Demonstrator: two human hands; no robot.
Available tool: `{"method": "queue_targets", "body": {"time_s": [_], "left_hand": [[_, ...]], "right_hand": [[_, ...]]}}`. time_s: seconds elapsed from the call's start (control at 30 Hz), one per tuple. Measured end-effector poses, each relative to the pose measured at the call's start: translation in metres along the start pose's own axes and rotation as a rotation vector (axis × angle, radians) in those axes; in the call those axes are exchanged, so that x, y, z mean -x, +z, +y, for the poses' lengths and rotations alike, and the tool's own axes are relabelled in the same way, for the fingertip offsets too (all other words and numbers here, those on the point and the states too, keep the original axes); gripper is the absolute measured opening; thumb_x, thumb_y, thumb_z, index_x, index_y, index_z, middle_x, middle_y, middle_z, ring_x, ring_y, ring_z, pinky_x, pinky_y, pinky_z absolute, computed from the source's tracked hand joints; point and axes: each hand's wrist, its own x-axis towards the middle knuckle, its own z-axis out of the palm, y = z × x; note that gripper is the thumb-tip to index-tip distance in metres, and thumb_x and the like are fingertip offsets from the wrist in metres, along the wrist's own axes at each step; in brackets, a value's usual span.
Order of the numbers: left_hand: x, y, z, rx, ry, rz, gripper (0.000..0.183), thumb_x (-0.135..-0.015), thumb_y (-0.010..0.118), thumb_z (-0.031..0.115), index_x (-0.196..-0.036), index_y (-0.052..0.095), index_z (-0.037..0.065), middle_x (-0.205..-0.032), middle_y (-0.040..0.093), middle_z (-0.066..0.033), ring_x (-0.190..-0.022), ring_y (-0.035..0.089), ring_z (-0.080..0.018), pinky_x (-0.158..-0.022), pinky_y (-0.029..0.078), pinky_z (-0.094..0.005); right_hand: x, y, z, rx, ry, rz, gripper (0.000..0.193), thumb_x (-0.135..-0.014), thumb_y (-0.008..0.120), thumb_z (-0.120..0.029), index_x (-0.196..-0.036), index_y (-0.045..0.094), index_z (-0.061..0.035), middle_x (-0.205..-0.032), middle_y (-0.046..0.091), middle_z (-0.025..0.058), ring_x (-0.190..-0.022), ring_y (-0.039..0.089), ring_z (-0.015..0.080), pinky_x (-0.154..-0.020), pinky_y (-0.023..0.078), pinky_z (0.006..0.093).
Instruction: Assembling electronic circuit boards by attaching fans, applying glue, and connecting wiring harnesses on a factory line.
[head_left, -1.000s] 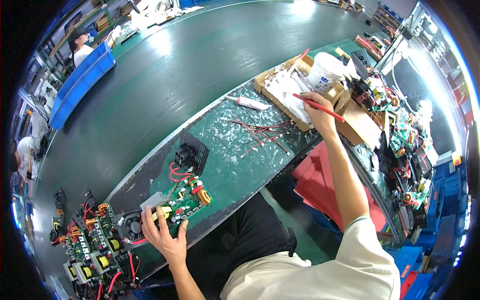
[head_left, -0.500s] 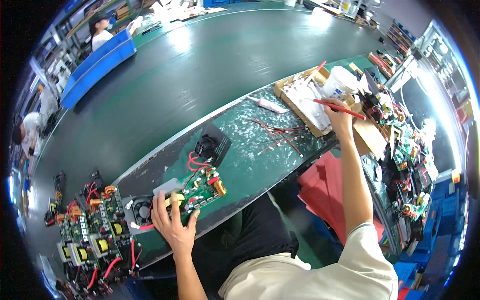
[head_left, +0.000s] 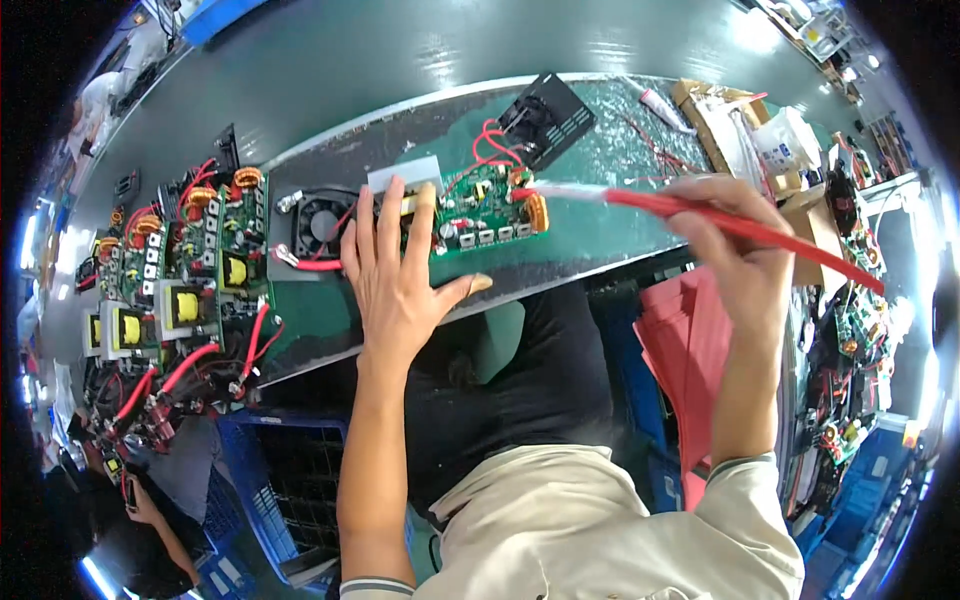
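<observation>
A green circuit board [head_left: 480, 213] lies on the bench, with a copper-wound coil at its right end. My left hand [head_left: 393, 275] rests over the board's left end, fingers stretched out, thumb apart; they partly hide a yellow part and a grey metal plate [head_left: 412, 172]. My right hand [head_left: 745, 255] grips a thin red-handled brush [head_left: 655, 203]. Its whitish tip reaches the board's right end, near the coil; whether it touches cannot be made out. Beside my left hand sits a black fan [head_left: 325, 225]. Red wires join the board to a black cover with a fan [head_left: 547, 122].
Several similar circuit boards [head_left: 180, 265] stand at the left. At the back right are a cardboard tray [head_left: 707, 125], a white tub [head_left: 787, 140] and a white tube [head_left: 665, 110]. Red sheets [head_left: 690, 340] lie right of my lap. Another person's arm [head_left: 165, 530] shows at lower left.
My right hand has brought the brush from the cardboard tray leftward to the board. The view has turned and shifted; my left hand stays on the board's left end.
</observation>
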Motion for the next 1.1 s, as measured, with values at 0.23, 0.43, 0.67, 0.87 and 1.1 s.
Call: {"method": "queue_targets", "body": {"time_s": [0.23, 0.43, 0.67, 0.87, 1.1], "left_hand": [[0.001, 0.004, -0.003, -0.051, 0.050, 0.086, 0.100, -0.063, 0.079, 0.061, -0.145, 0.046, 0.015, -0.151, 0.039, -0.0118, -0.140, 0.032, -0.0381, -0.110, 0.025, -0.0534], [0.003, 0.005, -0.002, -0.043, 0.047, 0.083, 0.101, -0.063, 0.080, 0.058, -0.147, 0.044, 0.014, -0.152, 0.038, -0.0107, -0.141, 0.032, -0.0369, -0.112, 0.025, -0.0534], [0.004, 0.005, -0.002, -0.016, 0.060, 0.107, 0.100, -0.061, 0.082, 0.056, -0.145, 0.046, 0.015, -0.150, 0.040, -0.0094, -0.140, 0.032, -0.0351, -0.112, 0.025, -0.0507], [0.005, 0.005, -0.004, -0.012, 0.068, 0.107, 0.101, -0.065, 0.078, 0.059, -0.146, 0.044, 0.011, -0.151, 0.039, -0.0104, -0.141, 0.033, -0.0362, -0.112, 0.025, -0.0515], [0.004, 0.006, -0.005, 0.013, 0.065, 0.111, 0.101, -0.061, 0.082, 0.055, -0.146, 0.045, 0.013, -0.151, 0.039, -0.0088, -0.141, 0.032, -0.0351, -0.112, 0.025, -0.0513]], "right_hand": [[0.023, 0.043, -0.005, 0.226, -0.445, -0.162, 0.019, -0.079, 0.067, 0.008, -0.097, 0.069, 0.0022, -0.097, 0.070, 0.0135, -0.088, 0.069, 0.0224, -0.078, 0.053, 0.0294], [0.031, 0.057, 0.006, 0.307, -0.552, -0.092, 0.016, -0.078, 0.072, 0.003, -0.094, 0.070, -0.0031, -0.091, 0.069, 0.0112, -0.075, 0.070, 0.0266, -0.066, 0.056, 0.0303], [0.025, 0.065, 0.014, 0.307, -0.564, -0.089, 0.016, -0.079, 0.070, 0.004, -0.094, 0.071, -0.0023, -0.091, 0.070, 0.0110, -0.076, 0.070, 0.0254, -0.068, 0.056, 0.0299], [0.027, 0.075, 0.008, 0.287, -0.572, -0.074, 0.017, -0.078, 0.071, 0.006, -0.093, 0.072, -0.0025, -0.092, 0.070, 0.0113, -0.080, 0.071, 0.0240, -0.071, 0.057, 0.0298], [0.024, 0.079, 0.003, 0.295, -0.597, -0.076, 0.017, -0.080, 0.070, 0.007, -0.095, 0.071, -0.0013, -0.092, 0.071, 0.0114, -0.082, 0.071, 0.0224, -0.073, 0.056, 0.0294]]}}
